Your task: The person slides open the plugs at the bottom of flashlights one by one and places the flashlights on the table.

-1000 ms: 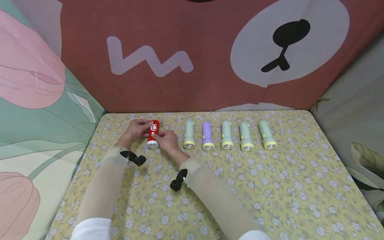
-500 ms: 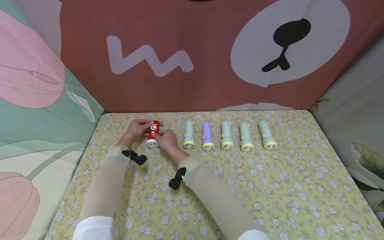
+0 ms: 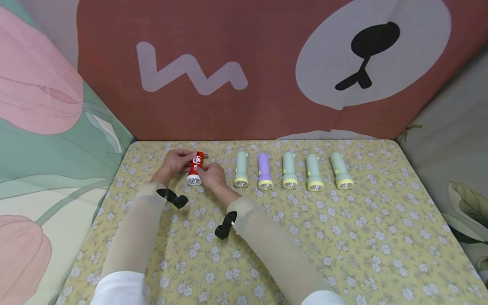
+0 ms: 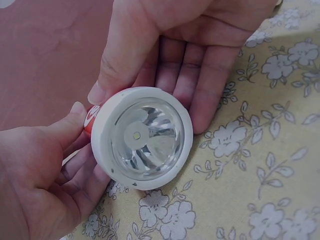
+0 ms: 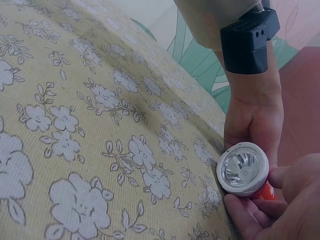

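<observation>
A red flashlight (image 3: 196,166) with a white head lies at the table's left, lens toward the person. Its far end is pinched by my left hand (image 3: 174,164), while my right hand (image 3: 213,176) holds its side with the thumb on the red body. Small metal prongs (image 3: 206,156) stick out on its right near the far end. The left wrist view shows the white-rimmed lens (image 4: 142,139) between my left hand (image 4: 45,175) and my right hand (image 4: 175,45). In the right wrist view, my right hand (image 5: 290,205) and left hand (image 5: 255,117) flank the lens (image 5: 242,169).
To the right, a row of flashlights lies on the flowered tablecloth (image 3: 343,237): a green one (image 3: 241,167), a purple one (image 3: 264,167) and several more green ones (image 3: 289,167). A red-brown cloth wall (image 3: 213,114) stands behind the table, with patterned cloth at both sides.
The head view has shifted slightly. Both hands keep their hold on the red flashlight, and its metal prongs show a little more than one second ago.
</observation>
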`<state>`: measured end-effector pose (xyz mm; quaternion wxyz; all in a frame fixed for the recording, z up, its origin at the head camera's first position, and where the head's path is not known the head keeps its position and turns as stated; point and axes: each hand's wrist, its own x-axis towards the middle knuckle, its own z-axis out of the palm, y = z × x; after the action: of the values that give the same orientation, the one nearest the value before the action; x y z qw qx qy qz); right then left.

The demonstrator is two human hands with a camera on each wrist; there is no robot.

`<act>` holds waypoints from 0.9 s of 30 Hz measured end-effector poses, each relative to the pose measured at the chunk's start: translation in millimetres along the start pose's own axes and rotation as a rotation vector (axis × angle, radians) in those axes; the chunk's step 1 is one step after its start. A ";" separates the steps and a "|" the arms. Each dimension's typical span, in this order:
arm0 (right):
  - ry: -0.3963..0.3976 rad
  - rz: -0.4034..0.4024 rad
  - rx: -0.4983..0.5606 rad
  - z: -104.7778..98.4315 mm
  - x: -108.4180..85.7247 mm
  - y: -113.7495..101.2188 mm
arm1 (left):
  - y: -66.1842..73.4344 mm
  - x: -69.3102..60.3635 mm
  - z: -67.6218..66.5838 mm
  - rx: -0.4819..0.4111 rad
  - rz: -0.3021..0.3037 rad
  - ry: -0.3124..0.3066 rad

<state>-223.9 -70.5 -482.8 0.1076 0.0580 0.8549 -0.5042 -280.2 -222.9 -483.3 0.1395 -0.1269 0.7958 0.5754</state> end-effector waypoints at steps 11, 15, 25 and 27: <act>-0.027 0.012 0.044 -0.3 -2.4 1.3 | 1.5 -1.4 -0.8 0.036 -0.001 -0.007; -0.037 0.013 0.058 -2.4 -5.0 1.9 | 0.9 -0.7 -1.0 0.023 -0.003 -0.004; -0.073 0.022 0.107 -6.4 -9.7 1.9 | -0.8 -1.4 -3.1 0.002 0.034 -0.019; -0.085 0.024 0.130 -7.9 -10.3 1.8 | -0.8 -0.5 -3.5 0.001 0.032 -0.021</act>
<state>-214.6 -62.6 -478.1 0.1458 0.0535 0.8144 -0.5592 -279.8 -226.4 -482.8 0.1387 -0.1080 0.7966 0.5783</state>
